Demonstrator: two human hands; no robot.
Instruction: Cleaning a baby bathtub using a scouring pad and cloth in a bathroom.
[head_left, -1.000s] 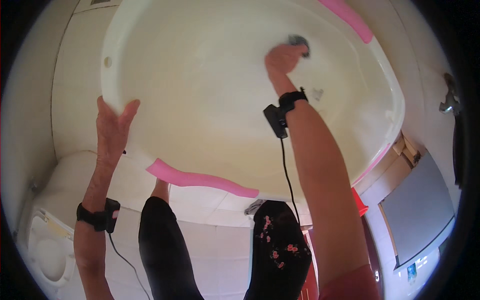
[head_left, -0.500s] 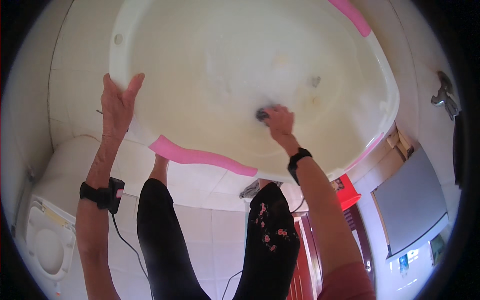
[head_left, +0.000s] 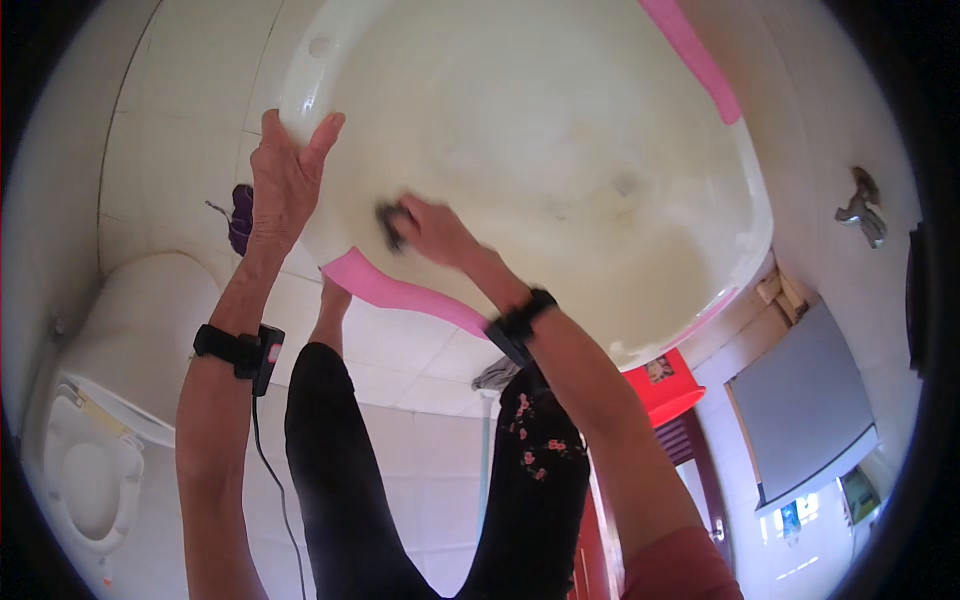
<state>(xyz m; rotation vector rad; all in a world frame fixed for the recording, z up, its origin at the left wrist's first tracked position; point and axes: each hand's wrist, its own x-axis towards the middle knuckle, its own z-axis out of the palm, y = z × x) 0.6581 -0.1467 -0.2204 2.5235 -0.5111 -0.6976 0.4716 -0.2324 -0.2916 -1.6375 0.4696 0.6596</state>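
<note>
A white bathtub with pink foam strips on its rim takes up the upper middle. My left hand grips its left rim, thumb on the inner side and fingers partly hidden on the outer side. Inside the tub, near that same side, my right hand is closed on a dark scrubber. Motion smears the scrubber against the pale tub wall. A small dark drain fitting shows on the tub's bottom. Black straps with devices circle both my wrists.
A purple cloth-like thing lies beside my left hand. At lower left stands a white toilet. A metal tap juts from the right wall. A red basin and a grey-topped cabinet stand at the right.
My right hand has swept left with the scrubber, from the tub's middle toward its left side. The tub's left rim and my left hand appear farther right, and the purple thing shows more.
</note>
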